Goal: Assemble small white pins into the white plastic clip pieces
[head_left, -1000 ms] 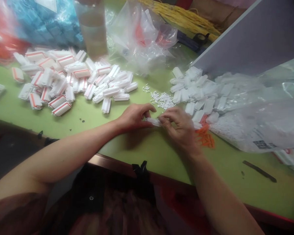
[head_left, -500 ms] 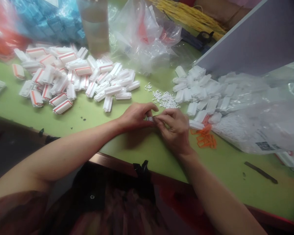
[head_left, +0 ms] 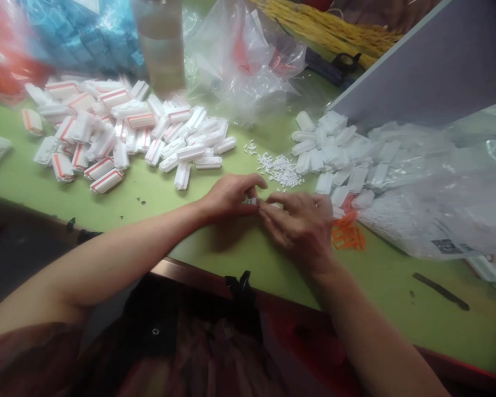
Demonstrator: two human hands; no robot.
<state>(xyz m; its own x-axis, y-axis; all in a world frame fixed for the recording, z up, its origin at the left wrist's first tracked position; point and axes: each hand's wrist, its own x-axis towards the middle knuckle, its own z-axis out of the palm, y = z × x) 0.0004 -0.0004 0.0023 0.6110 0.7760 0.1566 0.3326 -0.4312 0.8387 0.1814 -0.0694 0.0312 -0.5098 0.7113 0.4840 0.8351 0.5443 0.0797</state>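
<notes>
My left hand [head_left: 231, 197] is closed at the fingertips around a small whitish plastic piece [head_left: 253, 202], just above the table near its front edge. The index finger arches over it. My right hand [head_left: 301, 226] comes in from the right, its fingers stretched out and a little apart, one fingertip touching the piece's right end. A white bit shows in the gap between its fingers; I cannot tell whether it is held. Just beyond the hands lies a heap of tiny white pegs [head_left: 280, 170].
White blocks with red stripes [head_left: 107, 124] are piled left; plain white blocks [head_left: 330, 140] lie right. Orange clips [head_left: 349, 234], a clear bag [head_left: 434, 209] and a dark flat strip [head_left: 440, 291] are to the right. A tumbler [head_left: 159, 49] and plastic bags [head_left: 248, 60] stand behind.
My right hand has shifted right and slightly toward me, its pinch loosened and fingers straighter. My left hand stays in place with the small piece.
</notes>
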